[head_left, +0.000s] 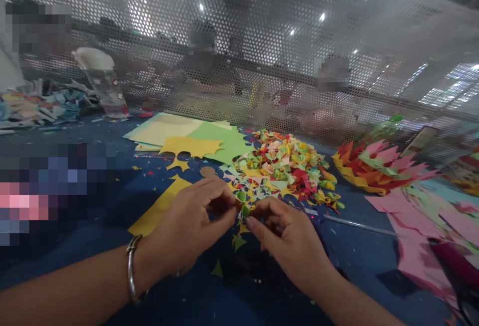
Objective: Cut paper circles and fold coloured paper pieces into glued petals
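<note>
My left hand [194, 219] and my right hand [284, 234] meet over a dark blue table [93, 196], fingertips pinched together on a small green folded paper piece [244, 205]. A metal bangle [131, 271] circles my left wrist. Just beyond my fingers lies a heap of small folded paper pieces [288, 169] in red, yellow, green and pink. Under my left hand lies a yellow paper sheet [157, 211].
Green and pale yellow paper sheets [187, 131] with cut-outs lie at the back left. A fan of pointed coloured paper [374, 166] and pink scraps [430, 221] fill the right side. A perforated metal screen [239, 57] stands behind, with other people beyond it. A clear jar [101, 81] stands far left.
</note>
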`<state>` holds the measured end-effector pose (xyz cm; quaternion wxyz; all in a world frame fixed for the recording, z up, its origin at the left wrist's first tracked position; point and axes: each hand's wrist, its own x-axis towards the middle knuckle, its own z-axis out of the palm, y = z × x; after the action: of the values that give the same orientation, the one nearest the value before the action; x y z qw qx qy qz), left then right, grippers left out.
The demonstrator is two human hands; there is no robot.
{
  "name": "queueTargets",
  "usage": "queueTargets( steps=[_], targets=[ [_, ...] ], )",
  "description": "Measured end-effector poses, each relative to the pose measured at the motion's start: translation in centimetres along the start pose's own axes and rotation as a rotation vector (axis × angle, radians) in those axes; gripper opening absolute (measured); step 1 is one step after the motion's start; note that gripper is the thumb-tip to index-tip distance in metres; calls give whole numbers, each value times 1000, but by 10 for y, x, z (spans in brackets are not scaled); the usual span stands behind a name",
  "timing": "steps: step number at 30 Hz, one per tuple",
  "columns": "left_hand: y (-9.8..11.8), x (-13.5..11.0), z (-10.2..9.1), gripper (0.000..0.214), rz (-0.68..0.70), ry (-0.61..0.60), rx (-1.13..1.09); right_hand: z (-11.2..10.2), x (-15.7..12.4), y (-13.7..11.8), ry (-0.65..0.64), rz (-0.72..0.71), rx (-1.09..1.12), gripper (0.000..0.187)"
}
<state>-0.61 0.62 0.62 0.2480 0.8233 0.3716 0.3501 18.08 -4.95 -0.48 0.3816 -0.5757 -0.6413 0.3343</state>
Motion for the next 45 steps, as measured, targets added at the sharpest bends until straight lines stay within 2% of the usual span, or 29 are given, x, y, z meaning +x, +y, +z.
queueTargets(
  steps=[12, 18, 22, 25, 27, 34, 37, 41, 45],
  targets=[
    [-4, -6, 2, 11, 18, -71, -65, -3, -2, -1, 104, -102, -125, 7],
    [-7, -6, -4, 17, -56, -129, -115, -9, -1, -4, 150, -162, -274, 10],
    [-10, -2, -6, 17, -105, -120, -98, -19, 2, 1, 170, -148, -320, 10],
    [-13, 0, -8, 16, -110, -116, -76, -36, 8, 8, 223, -105, -376, 12],
    [-15, 1, -10, 17, -110, -108, -63, -54, 15, 14, 314, -41, -423, 17],
    [-19, 2, -14, 18, -122, -62, -58, -132, 32, 45, 588, 142, -538, 29],
    [-21, 3, -13, 18, -126, -63, -58, -157, 35, 64, 621, 236, -603, 26],
    [-23, 3, -13, 17, -134, -59, -49, -178, 38, 91, 584, 345, -644, 19],
    [-26, 7, -18, 17, -133, 5, -45, -194, 36, 114, 568, 363, -685, 24]
  ],
)
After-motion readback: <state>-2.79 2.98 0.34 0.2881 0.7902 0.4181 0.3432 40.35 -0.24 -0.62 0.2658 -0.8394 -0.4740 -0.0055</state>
